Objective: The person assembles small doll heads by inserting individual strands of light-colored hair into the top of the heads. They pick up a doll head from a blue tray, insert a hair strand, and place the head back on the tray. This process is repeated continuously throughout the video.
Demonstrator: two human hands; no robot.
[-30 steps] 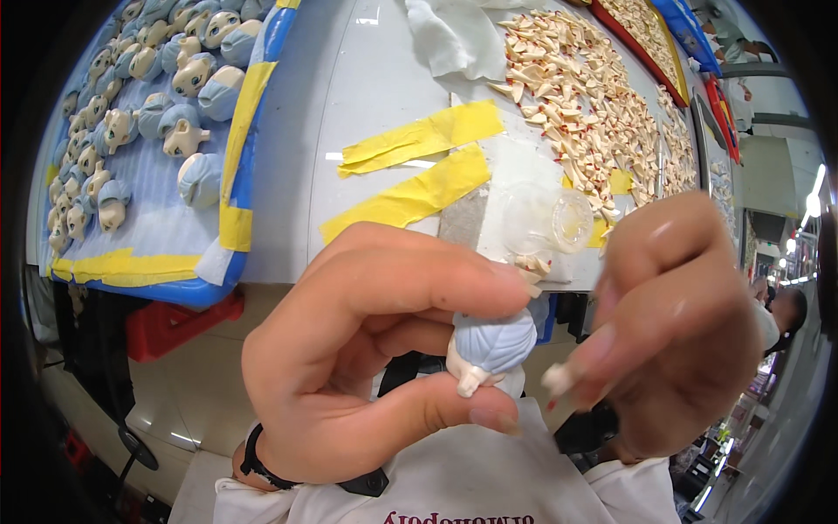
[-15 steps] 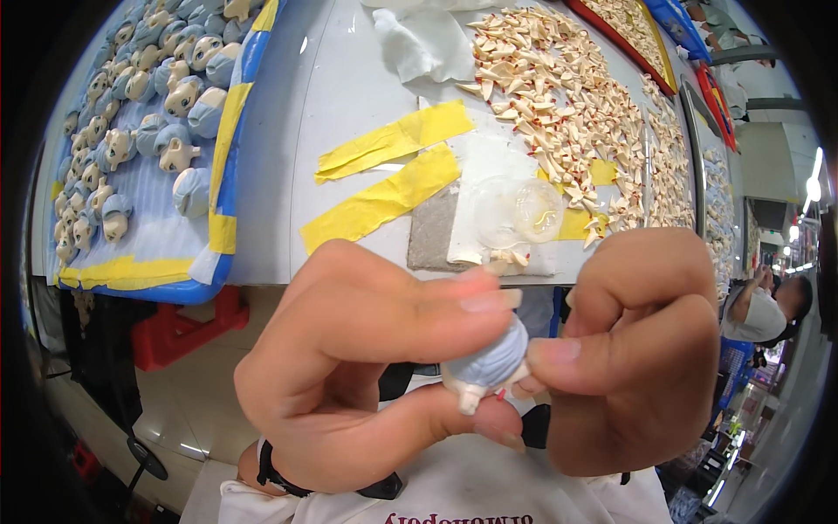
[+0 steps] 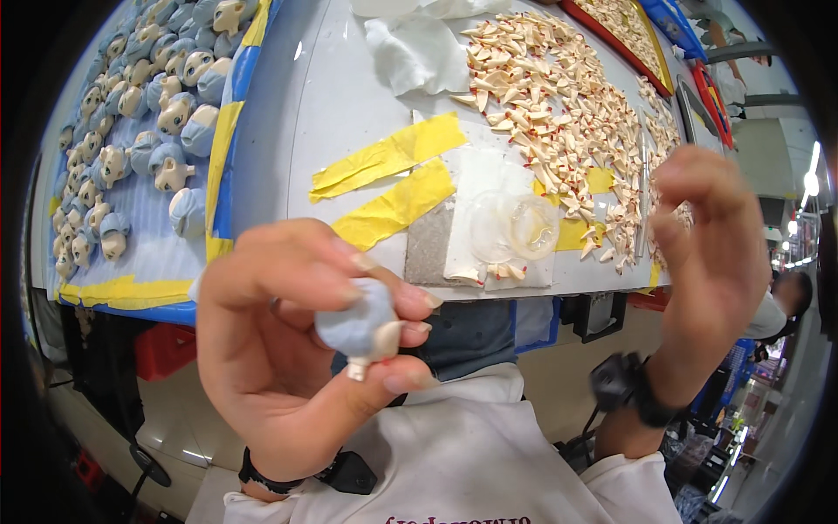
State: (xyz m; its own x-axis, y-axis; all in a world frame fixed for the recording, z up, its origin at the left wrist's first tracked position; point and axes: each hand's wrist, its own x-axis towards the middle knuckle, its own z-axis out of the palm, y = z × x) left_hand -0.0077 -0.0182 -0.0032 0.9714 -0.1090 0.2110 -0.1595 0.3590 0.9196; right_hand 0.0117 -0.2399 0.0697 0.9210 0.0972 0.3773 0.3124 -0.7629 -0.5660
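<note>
My left hand (image 3: 253,341) is closed around a small doll head (image 3: 356,319) with pale blue moulded hair. It is tilted, with a cream ear-like point and a short neck peg showing below the hair. Its face is turned out of sight. Well off to the right, my right hand (image 3: 711,236) is raised beside the table's edge, with fingers bent and apart and nothing visible in them. It is nearest to a spread pile of small cream pointed pieces (image 3: 559,105) with red ends.
A blue tray (image 3: 140,307) edged with yellow tape holds many similar heads at left. Yellow tape strips (image 3: 393,157), a clear round dish (image 3: 528,227), a grey block (image 3: 429,244) and a white sheet (image 3: 415,57) lie on the table. A person (image 3: 768,310) sits far right.
My right hand has let go of the doll head and moved up and right. My left hand has shifted left with the head and turned it.
</note>
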